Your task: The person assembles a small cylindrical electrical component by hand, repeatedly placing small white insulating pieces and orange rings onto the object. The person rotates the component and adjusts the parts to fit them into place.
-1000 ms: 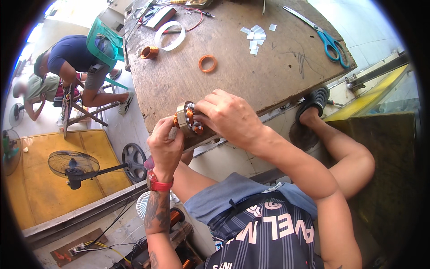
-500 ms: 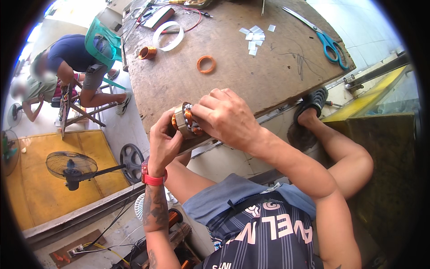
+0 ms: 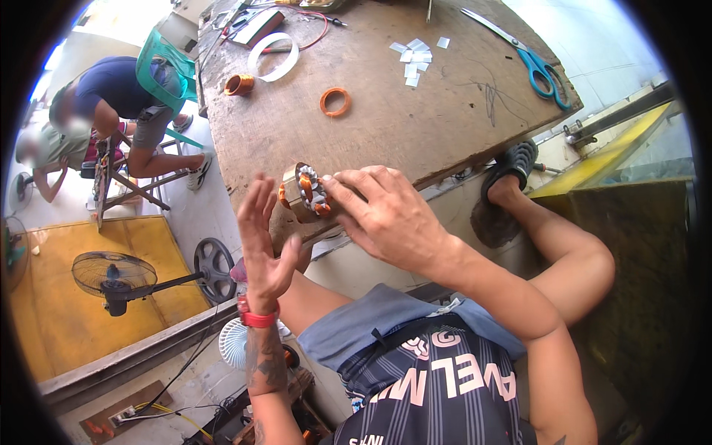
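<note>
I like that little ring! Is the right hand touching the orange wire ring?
Apart: the head view plainly shows wooden tabletop between the right hand and the orange wire ring.

The stator (image 3: 296, 196) has a dull metal core and orange copper windings with a slight gloss. Glossy copper wire also forms the loose coil ring (image 3: 335, 114). The wooden tabletop (image 3: 423, 130) looks matt, scuffed and rough. The scissors (image 3: 545, 74) pair shiny metal blades with smooth teal plastic handles. Matt, denim-like cloth makes the shorts (image 3: 348, 326).
</note>
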The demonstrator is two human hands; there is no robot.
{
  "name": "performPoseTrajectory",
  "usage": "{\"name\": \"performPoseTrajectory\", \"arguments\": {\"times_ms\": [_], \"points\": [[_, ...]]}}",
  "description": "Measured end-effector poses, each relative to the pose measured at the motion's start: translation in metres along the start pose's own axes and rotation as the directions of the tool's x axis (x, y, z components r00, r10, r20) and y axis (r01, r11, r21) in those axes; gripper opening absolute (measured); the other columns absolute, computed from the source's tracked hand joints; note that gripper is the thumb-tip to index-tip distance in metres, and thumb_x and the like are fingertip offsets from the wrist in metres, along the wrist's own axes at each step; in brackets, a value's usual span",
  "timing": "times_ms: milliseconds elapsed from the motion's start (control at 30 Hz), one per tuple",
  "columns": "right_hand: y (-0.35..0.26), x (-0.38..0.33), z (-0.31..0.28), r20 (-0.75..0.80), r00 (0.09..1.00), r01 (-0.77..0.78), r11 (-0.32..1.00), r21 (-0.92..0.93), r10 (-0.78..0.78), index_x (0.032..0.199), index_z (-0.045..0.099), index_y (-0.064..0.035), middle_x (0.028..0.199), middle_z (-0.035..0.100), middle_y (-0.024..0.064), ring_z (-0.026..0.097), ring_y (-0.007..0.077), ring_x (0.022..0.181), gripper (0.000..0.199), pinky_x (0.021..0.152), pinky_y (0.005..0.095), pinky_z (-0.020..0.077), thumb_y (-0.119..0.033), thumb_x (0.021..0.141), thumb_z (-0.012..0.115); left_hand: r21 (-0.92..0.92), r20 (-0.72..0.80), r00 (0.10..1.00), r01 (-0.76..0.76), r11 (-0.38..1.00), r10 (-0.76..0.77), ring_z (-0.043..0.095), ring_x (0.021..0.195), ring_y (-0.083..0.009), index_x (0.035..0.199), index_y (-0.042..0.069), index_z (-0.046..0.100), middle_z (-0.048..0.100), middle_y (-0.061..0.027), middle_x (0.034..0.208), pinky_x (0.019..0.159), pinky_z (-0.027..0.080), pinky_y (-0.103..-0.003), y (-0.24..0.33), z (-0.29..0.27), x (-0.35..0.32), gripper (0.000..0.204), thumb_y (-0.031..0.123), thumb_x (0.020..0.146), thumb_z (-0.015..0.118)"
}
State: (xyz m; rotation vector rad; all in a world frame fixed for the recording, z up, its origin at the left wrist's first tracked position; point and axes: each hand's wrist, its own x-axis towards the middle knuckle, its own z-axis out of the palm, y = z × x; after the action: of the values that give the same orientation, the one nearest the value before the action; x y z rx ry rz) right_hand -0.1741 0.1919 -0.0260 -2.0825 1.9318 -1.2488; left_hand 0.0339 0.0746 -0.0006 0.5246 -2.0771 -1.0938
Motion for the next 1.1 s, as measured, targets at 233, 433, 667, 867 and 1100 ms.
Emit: {"name": "performPoseTrajectory", "arguments": {"times_ms": [233,433,667,867,1100], "points": [[-0.004,0.007,0.009,-0.012,1.0,-0.011,0.996,-0.088,0.01,0.143,0.063,-0.0046,0.128,0.062,0.0103,0.057,0.0292,0.121,0.071,0.105,0.0431,0.0453,-0.045,0.088,0.083,0.355,0.163,0.961,0.153,0.922,-0.222,0.064,0.133,-0.0365,0.151,0.0,0.053,0.068,-0.0213,0.139,0.115,0.048,-0.047,0.011,-0.01,0.045,0.093,0.041,0.078,0.095],[-0.012,0.035,0.03,-0.048,0.985,-0.17,0.972,-0.163,0.164,0.116,0.068,-0.0077,0.109,0.063,0.0085,0.059,0.026,0.109,0.057,0.098,0.0417,0.045,-0.055,0.087,0.081,-0.044,-0.177,0.868,0.464,0.885,-0.464,0.071,0.093,-0.0129,0.129,-0.005,0.063,0.075,-0.0113,0.105,0.083,0.057,-0.028,0.003,0.017,0.041,0.057,0.035,0.095,0.086],[-0.012,0.026,0.04,-0.118,0.98,-0.174,0.973,-0.15,0.157,0.111,0.068,-0.0081,0.105,0.063,0.008,0.06,0.0243,0.106,0.046,0.097,0.041,0.0468,-0.045,0.087,0.083,-0.081,-0.246,0.824,0.507,0.858,-0.51,0.069,0.094,-0.0119,0.125,-0.004,0.065,0.074,-0.0098,0.104,0.082,0.056,-0.026,-0.002,0.02,0.037,0.058,0.038,0.092,0.089],[-0.011,0.023,0.036,-0.024,0.992,-0.124,0.968,-0.219,0.122,0.12,0.068,-0.0049,0.11,0.065,0.0095,0.06,0.0256,0.11,0.055,0.101,0.0418,0.0467,-0.045,0.086,0.085,0.003,-0.242,0.874,0.435,0.901,-0.421,0.069,0.103,-0.0148,0.129,-0.003,0.066,0.075,-0.0114,0.114,0.091,0.056,-0.03,-0.002,0.022,0.035,0.062,0.037,0.089,0.091],[0.029,0.007,-0.036,-0.052,0.991,-0.133,0.916,-0.378,0.122,0.14,0.064,-0.0002,0.112,0.06,0.0117,0.057,0.0285,0.108,0.078,0.098,0.0441,0.0455,-0.064,0.095,0.071,0.318,0.029,0.995,0.082,0.944,-0.096,0.069,0.126,-0.027,0.145,0.004,0.063,0.073,-0.0152,0.133,0.11,0.052,-0.04,-0.003,-0.001,0.041,0.08,0.026,0.076,0.096]]}}
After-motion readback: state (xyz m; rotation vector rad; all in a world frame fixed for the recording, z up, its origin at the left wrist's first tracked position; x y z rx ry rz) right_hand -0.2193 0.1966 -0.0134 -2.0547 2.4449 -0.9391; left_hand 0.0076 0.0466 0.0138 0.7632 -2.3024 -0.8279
